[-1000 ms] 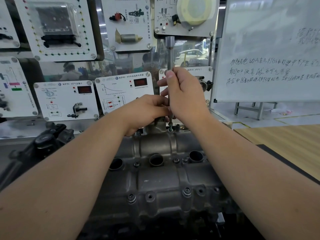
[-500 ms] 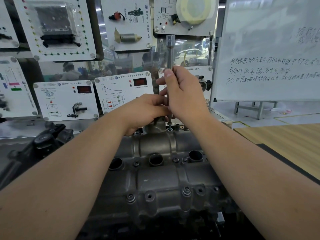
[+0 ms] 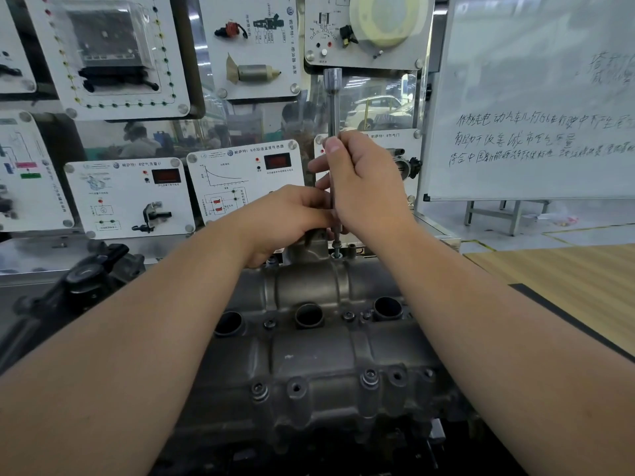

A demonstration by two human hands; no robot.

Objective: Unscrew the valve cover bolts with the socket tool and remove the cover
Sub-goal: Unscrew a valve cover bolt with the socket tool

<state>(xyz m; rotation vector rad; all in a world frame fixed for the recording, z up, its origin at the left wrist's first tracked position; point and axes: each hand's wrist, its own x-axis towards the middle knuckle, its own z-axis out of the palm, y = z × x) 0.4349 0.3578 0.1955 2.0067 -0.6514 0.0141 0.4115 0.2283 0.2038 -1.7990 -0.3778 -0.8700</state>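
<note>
Upright, socket tool [image 3: 332,108] in hands [image 3: 364,187]

The whiteboard [image 3: 536,108] carries three lines of handwritten Chinese in dark marker, too loose to read with certainty, and fainter scribbles near its top right corner. Left of the whiteboard, a white panel with a curve graph [image 3: 245,185] bears a VW roundel and a printed Chinese heading. Further left of the whiteboard, a panel with a red display [image 3: 129,197] has a similar heading; its small print is illegible.
</note>
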